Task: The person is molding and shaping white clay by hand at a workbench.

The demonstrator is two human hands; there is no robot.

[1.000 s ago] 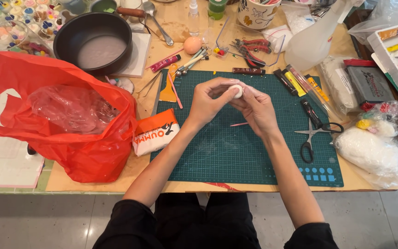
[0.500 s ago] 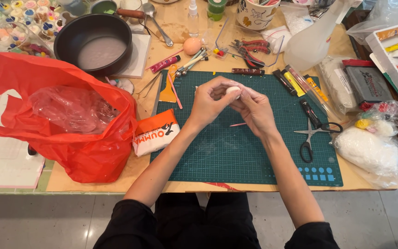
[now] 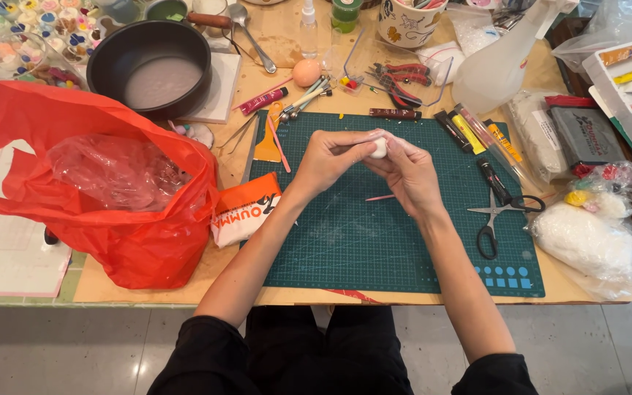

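Hands meet over the far part of the green cutting mat (image 3: 374,241), and between them I pinch a small white lump (image 3: 380,148), soft-looking like clay. My left hand (image 3: 328,157) curls around it from the left, fingers bent and closed on it, thumb on top. My right hand (image 3: 409,173) presses in from the right, fingertips folded against the same lump, so both are shut on it and it sits lifted off the mat.

Just under my right hand a thin pink stick (image 3: 380,197) lies on the mat. Black-handled scissors (image 3: 493,214) rest on the mat's right side, well apart from my hands. Left of the mat, an orange-and-white packet (image 3: 243,209) leans against a big red plastic bag (image 3: 89,183) that spreads across the left of the counter (image 3: 287,44). Far left stands a dark round pan (image 3: 149,66). A peach-coloured ball (image 3: 306,72) sits beyond the mat's far edge, near red-handled pliers (image 3: 396,77). At the right, a clear bag of white stuffing (image 3: 587,241) sits on the counter's near edge.
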